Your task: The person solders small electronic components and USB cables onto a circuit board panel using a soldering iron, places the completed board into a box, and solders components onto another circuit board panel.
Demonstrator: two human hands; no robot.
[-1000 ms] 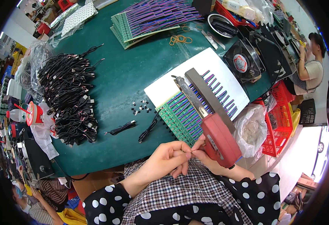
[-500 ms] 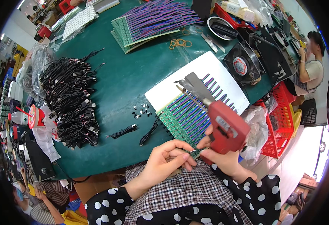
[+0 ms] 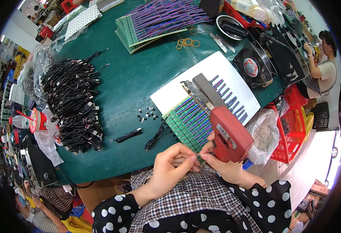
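In my right hand point(image 3: 229, 167) rests a red soldering gun point(image 3: 232, 136), its metal tip pointing up and away over a green circuit board panel point(image 3: 182, 124). My right thumb and a fingertip also meet my left fingers at a thin wire end point(image 3: 198, 154). My left hand point(image 3: 174, 167) is closed in a pinch on that wire, just off the panel's near corner. Rows of blue-purple strips lie across the panel, which sits on a white board point(image 3: 170, 91). Left of the panel are a bundled black cable point(image 3: 153, 138), another bundled cable point(image 3: 127, 136) and several small black-and-white connectors point(image 3: 147, 113).
A big heap of black cables point(image 3: 75, 105) covers the table's left side. Stacked circuit panels point(image 3: 158, 23) lie at the back, near rubber bands point(image 3: 188, 43). A black fan point(image 3: 252, 66) and red crates point(image 3: 291, 128) stand right. A co-worker point(image 3: 322, 66) is at far right.
The soldering gun has tilted and shifted slightly down and left in my right hand. My fingers have drawn closer together at the wire. The co-worker's arms at the right have moved.
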